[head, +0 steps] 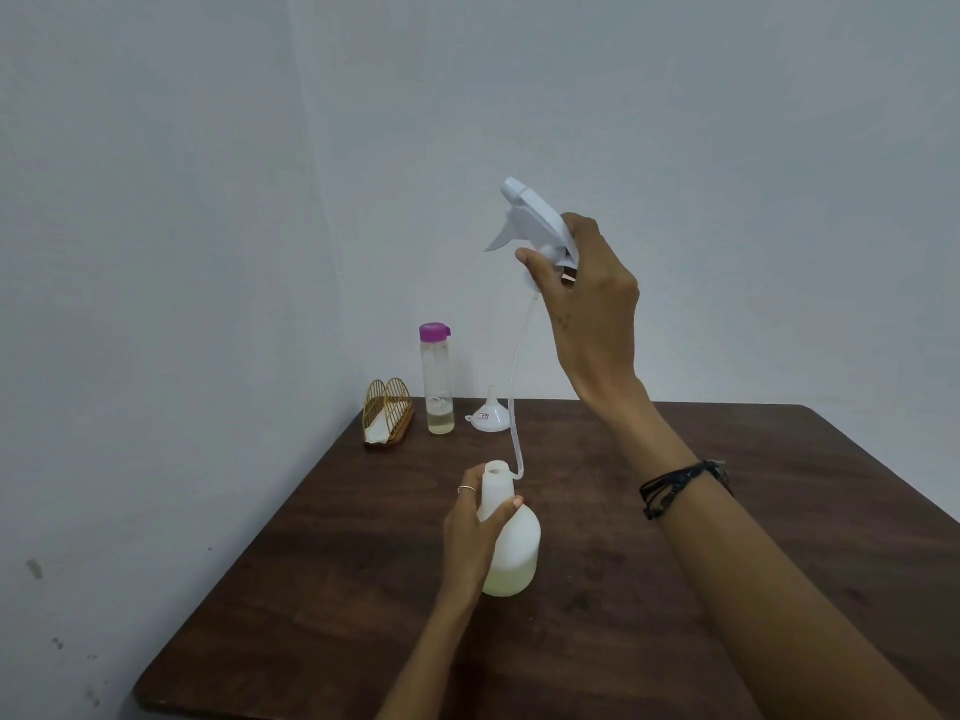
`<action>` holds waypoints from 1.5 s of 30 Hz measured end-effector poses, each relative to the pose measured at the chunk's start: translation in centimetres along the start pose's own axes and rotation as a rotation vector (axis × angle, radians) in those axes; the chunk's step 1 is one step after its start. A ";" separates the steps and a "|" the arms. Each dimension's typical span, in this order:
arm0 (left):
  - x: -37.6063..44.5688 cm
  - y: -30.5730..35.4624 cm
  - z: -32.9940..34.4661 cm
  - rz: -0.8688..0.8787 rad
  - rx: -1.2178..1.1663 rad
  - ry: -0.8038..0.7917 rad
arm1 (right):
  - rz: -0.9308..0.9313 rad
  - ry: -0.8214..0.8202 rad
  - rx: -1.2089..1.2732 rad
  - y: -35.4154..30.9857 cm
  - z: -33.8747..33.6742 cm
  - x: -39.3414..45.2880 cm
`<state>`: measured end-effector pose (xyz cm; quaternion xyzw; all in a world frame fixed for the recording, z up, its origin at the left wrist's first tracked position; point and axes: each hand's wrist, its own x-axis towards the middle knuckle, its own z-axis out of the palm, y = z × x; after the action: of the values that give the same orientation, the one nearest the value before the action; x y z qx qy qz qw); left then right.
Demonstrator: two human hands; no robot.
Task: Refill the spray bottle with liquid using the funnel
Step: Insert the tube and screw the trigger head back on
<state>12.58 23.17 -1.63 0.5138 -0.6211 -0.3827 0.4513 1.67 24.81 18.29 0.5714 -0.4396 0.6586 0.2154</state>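
A white spray bottle (514, 553) stands upright on the dark wooden table (675, 589), its neck uncapped and a little pale liquid at its bottom. My left hand (470, 532) grips it around the neck and shoulder. My right hand (587, 309) holds the white trigger sprayer head (530, 215) high above the bottle. The clear dip tube (514, 397) hangs down from the sprayer head, its tip just outside the bottle's mouth on the right. A white funnel (488, 418) sits upside down at the back. Beside it stands a clear bottle with a purple cap (436, 381), holding a little liquid.
A gold wire napkin holder (387, 420) with white napkins sits at the table's back left corner, close to the wall. Grey walls stand behind and to the left. Bare wood surrounds the spray bottle in front and to the right.
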 end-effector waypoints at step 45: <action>-0.2 0.3 -0.1 0.020 -0.027 -0.020 | 0.030 0.113 0.410 -0.7 2.8 -1.6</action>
<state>12.61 23.42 -1.39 0.4976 -0.6254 -0.3920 0.4557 4.18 23.17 16.90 0.5588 -0.2922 0.7685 0.1089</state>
